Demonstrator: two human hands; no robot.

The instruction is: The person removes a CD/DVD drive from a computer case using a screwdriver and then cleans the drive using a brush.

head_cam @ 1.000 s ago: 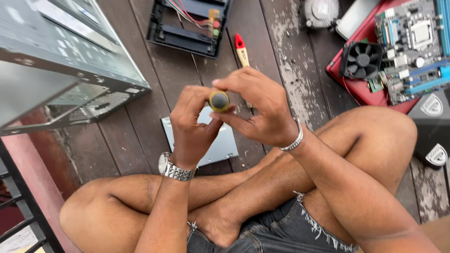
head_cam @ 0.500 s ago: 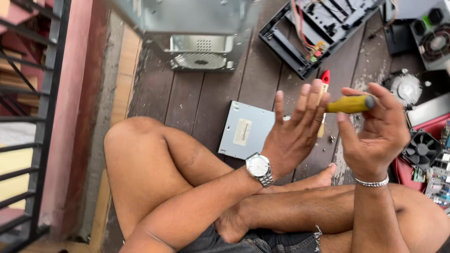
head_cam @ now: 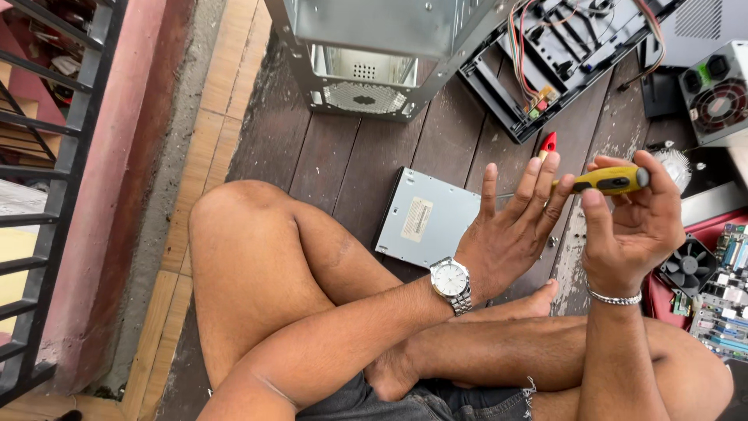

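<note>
**Screwdriver up in your right hand, left hand flat against the tip**

Screwdriver (head_cam: 610, 179) with the yellow-and-black handle sits up in the air in front of you, lying roughly level, over the dark wooden deck (head_cam: 351, 156). Your right hand (head_cam: 635, 226) has its grip closed around the handle, thumb up on the near side and fingers curled over the top. Your left hand (head_cam: 510, 230) is spread wide, grip apart, fingers straight and fanned, with the fingertips touching the screwdriver's front end. Can't see the shaft or tip itself, your fingers cover it.

You're sitting cross-legged, silver watch (head_cam: 452, 282) on the left wrist, a bracelet (head_cam: 615, 297) on the right. On the deck just past your left hand lies a grey optical drive (head_cam: 425, 218), flat, label up. A red-handled tool (head_cam: 548, 143) pokes out just behind your fingertips. Further out stands the bare metal computer case (head_cam: 374, 47), next to it a black plastic front panel with wires (head_cam: 553, 54). Off to your right: a power supply (head_cam: 713, 90), a loose black fan (head_cam: 687, 265) and a circuit board (head_cam: 721, 300).
</note>
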